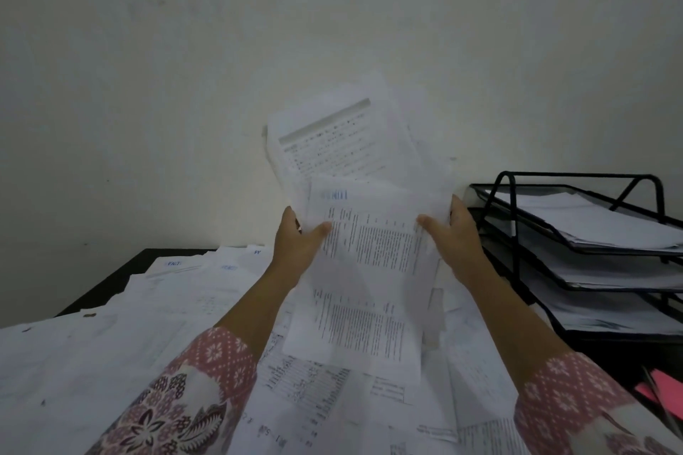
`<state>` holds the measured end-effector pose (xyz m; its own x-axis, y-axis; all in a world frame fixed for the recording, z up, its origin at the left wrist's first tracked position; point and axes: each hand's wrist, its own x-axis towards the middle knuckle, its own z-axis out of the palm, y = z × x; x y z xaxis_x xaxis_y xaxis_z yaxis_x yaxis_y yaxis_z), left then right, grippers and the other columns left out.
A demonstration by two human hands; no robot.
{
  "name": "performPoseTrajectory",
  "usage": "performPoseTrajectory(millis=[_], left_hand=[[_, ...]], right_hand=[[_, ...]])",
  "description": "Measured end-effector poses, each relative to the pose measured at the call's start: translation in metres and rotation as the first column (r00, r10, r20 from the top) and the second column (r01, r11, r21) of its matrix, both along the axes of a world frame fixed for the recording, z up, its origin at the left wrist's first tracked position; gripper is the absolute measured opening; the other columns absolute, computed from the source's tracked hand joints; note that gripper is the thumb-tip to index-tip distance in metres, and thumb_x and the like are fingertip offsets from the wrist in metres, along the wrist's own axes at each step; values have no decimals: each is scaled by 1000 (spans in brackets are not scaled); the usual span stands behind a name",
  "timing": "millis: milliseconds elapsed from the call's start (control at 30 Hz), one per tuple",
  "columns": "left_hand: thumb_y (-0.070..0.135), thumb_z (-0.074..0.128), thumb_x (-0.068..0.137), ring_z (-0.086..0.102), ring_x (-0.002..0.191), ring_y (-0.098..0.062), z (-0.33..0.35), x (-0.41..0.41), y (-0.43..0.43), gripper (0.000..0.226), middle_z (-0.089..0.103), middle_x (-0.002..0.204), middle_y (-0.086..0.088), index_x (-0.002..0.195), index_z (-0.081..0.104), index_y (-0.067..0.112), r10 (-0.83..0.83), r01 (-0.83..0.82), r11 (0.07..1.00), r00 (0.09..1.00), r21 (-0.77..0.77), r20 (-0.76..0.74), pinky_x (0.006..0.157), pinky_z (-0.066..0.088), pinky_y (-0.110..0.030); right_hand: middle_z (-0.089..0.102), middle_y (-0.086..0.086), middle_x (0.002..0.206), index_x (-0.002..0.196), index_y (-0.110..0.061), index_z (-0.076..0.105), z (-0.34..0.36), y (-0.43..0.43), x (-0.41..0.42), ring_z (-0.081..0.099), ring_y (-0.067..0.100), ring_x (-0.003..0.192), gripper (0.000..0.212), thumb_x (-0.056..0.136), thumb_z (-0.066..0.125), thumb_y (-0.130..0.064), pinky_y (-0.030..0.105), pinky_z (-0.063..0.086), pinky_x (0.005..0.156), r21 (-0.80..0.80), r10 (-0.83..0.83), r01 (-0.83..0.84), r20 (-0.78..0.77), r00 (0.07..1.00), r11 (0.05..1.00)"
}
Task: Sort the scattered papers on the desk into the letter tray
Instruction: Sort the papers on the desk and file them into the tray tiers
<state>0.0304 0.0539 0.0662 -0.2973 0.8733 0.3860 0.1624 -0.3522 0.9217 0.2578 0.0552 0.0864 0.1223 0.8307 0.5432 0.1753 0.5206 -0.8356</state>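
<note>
Both hands hold up a loose bundle of printed papers (364,233) above the desk, in front of the wall. My left hand (299,246) grips its left edge, thumb on the front sheet. My right hand (452,233) grips the right edge the same way. The sheets fan out unevenly, some sticking up behind, one hanging low. Many more white papers (148,325) lie scattered over the dark desk (122,277). A black wire letter tray (576,240) with three tiers stands at the right, each tier holding papers.
A pale wall rises right behind the desk. Pink sticky notes (661,386) and what looks like a pen lie at the lower right beside the tray. My patterned pink sleeves fill the bottom of the view.
</note>
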Motion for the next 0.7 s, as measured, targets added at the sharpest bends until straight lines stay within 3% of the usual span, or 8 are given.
performPoseTrajectory(millis=[167,333,500,600,700], left_hand=[[18,62,90,54,99,-15,1,5,-7,40,53,113,3,123,41,14,-21,21,999,1000,34,-2,75,49,-23],[19,61,90,54,85,0,9,4,-12,29,54,99,14,111,41,22,-33,40,994,997,100,-68,59,44,-9],[14,60,91,52,94,-12,16,9,-14,33,51,108,5,118,41,13,25,-12,996,988,84,-149,68,45,-15],[17,56,93,53,98,-15,21,11,-16,32,53,114,0,121,42,9,83,-70,988,992,138,-94,77,47,-25],[21,54,95,56,97,-15,28,13,-19,30,55,116,0,121,43,11,115,-106,973,993,207,-30,74,49,-21]], right_hand=[[58,-8,101,118,-16,50,-1,-4,1,55,14,100,28,92,56,-8,29,45,87,-11,9,-10,-66,998,1000],[56,-2,110,126,-10,47,1,-6,8,54,12,100,39,89,61,-10,26,44,85,2,-19,19,68,997,1000],[53,2,113,126,-5,42,5,-5,5,52,15,101,40,90,60,-11,26,43,86,41,-99,92,197,975,995],[56,-6,103,122,-7,49,10,-10,0,55,7,90,30,93,55,-13,17,44,79,103,-127,115,120,985,988],[53,-18,95,120,-13,47,19,-14,-3,53,-6,84,27,95,54,-19,12,46,75,139,-108,99,54,993,985]])
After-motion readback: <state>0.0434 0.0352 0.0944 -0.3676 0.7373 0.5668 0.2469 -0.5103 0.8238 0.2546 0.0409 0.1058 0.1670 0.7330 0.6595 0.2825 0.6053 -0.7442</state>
